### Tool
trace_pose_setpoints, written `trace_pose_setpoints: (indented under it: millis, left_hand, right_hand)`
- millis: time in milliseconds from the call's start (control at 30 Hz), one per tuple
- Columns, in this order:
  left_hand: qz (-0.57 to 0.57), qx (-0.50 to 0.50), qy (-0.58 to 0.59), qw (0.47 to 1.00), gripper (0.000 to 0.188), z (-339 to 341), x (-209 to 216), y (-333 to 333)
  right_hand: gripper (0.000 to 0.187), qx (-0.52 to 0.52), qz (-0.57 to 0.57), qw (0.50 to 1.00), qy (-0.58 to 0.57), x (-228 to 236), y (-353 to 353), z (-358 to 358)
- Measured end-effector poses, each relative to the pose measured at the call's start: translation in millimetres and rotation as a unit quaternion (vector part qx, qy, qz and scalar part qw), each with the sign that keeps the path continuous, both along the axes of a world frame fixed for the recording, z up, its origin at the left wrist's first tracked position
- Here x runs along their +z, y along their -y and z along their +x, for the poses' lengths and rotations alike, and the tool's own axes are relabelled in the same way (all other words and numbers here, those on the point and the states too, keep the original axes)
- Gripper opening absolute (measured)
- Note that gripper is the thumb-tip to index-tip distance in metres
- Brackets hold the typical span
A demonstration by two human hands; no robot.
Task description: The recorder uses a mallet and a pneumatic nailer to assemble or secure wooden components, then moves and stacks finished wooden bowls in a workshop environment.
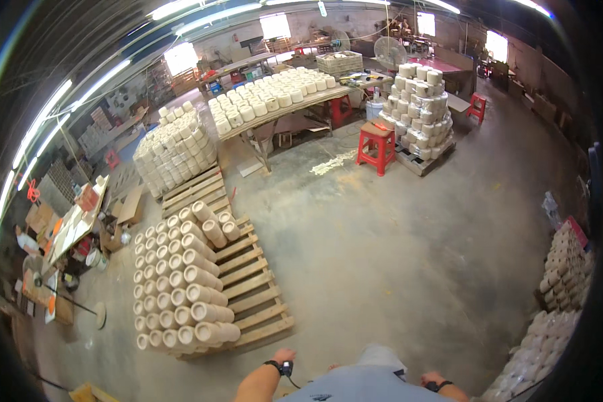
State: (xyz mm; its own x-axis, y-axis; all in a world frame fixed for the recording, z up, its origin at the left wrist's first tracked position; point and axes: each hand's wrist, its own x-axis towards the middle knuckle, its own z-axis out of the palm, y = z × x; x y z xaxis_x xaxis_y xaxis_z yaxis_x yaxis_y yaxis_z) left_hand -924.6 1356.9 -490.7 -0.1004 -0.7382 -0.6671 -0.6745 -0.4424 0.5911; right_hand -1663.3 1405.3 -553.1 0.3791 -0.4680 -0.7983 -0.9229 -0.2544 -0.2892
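Note:
My left hand (285, 356) hangs at my side, with a black strap and a small device on its wrist. It is nearest the front edge of a wooden pallet (262, 315), apart from it. My right hand (433, 379) is on the other side of my body, with a black band on the wrist. Nothing shows in either hand, but the fingers are too small and partly hidden to read. Stacked cream-coloured cylindrical pots (181, 281) stand in rows on the pallet's left part, a few lower ones at its back; bare slats show on the right.
A long table (248, 125) bears many small cream pots. Beyond the pallet rises a block of wrapped pots (174, 151). A red stool (376, 149) stands beside another wrapped stack (419, 110). More stacks (561, 268) line the right. A person (27, 241) is at the far left.

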Motion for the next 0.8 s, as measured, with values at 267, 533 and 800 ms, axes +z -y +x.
trace_pose_setpoints:
  millis: [267,533,800]
  left_hand:
    - [0.173,0.41,-0.345,0.827,0.011,49,7,154]
    - [0.006,-0.129,0.004,0.992,0.008,102,67,233]
    - [0.269,0.317,-0.284,0.864,0.01,166,39,407]
  right_hand:
    - [0.024,-0.149,-0.048,0.988,0.013,-40,254,24]
    - [0.032,-0.089,-0.227,0.969,0.045,54,629,193]
    - [0.042,-0.318,-0.197,0.921,0.112,127,820,341]
